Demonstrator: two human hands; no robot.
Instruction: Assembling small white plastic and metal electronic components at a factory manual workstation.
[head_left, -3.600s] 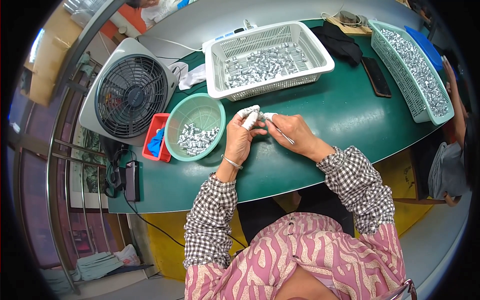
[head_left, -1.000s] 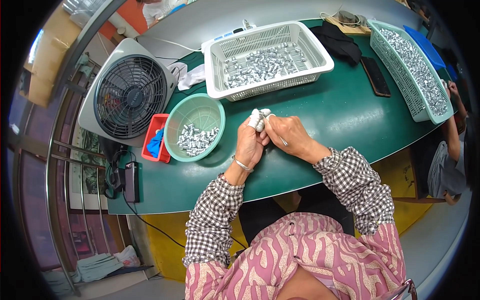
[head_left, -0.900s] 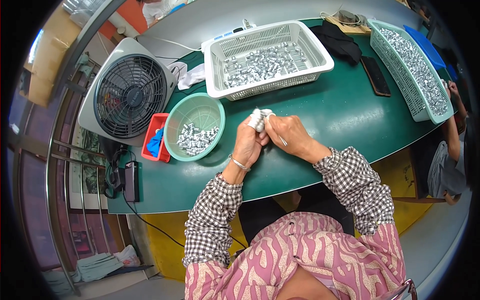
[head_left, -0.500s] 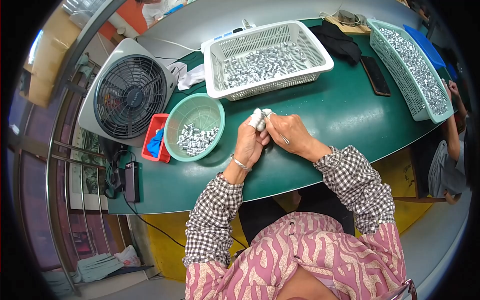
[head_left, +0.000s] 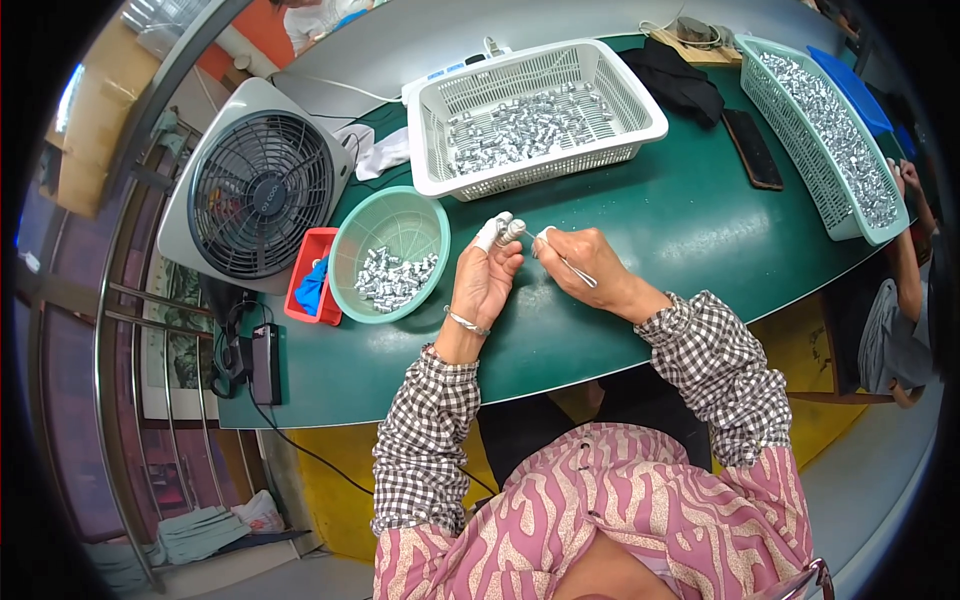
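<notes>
My left hand (head_left: 485,277) is raised over the green table, palm turned up, with thumb and finger pinched together. White wrapping covers those fingertips, and whatever small piece sits between them is too small to make out. Just right of it, my right hand (head_left: 592,268) grips a thin metal tool (head_left: 578,271), its shiny back end sticking out below the fingers. White wrapping also shows on a right fingertip. A small gap parts the two hands. Nearest my left hand stands a round green basket (head_left: 440,215) with small silver metal parts (head_left: 392,279) in it.
A white basket (head_left: 640,140) of silver parts stands behind my hands; a pale green one (head_left: 850,236), fuller, stands far right. Also about are a phone (head_left: 751,150), black cloth (head_left: 672,85), a fan (head_left: 265,195) and a red box (head_left: 312,250). Another person's arm (head_left: 905,265) shows right.
My hands have drawn apart: the left has shifted a little left with its palm turned up more, and the right slightly to the right with the tool still in it.
</notes>
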